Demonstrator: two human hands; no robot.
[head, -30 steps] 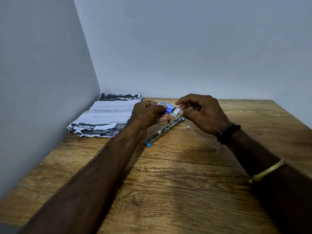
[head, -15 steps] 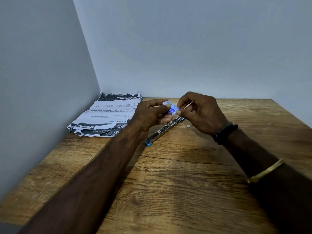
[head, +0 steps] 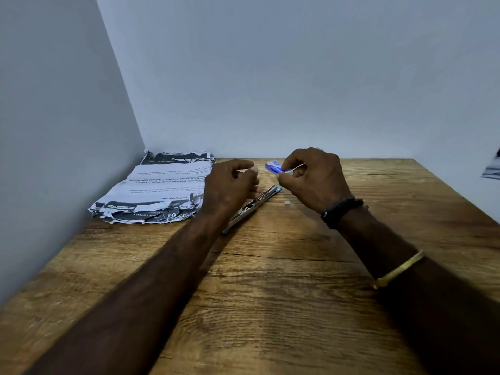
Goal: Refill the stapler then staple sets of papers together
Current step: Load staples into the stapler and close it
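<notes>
My right hand (head: 313, 180) pinches a small blue staple box (head: 273, 167) above the table, with a pale bit showing between its fingers. My left hand (head: 230, 185) hovers just left of the box, apart from it, fingers loosely curled with nothing seen in them. Below both hands the metal stapler (head: 255, 204) lies opened out flat on the wooden table (head: 270, 307), partly hidden by my left wrist. A tiny bit of staples (head: 287, 203) lies on the wood right of the stapler. A stack of printed papers (head: 159, 190) sits at the back left.
Grey walls close the table on the left and at the back. The paper stack lies against the left wall corner. A dark blurred object (head: 493, 169) shows at the right edge of the view.
My left hand has let go of the staple box and drawn back to the left. The box is now in my right hand alone, held slightly higher.
</notes>
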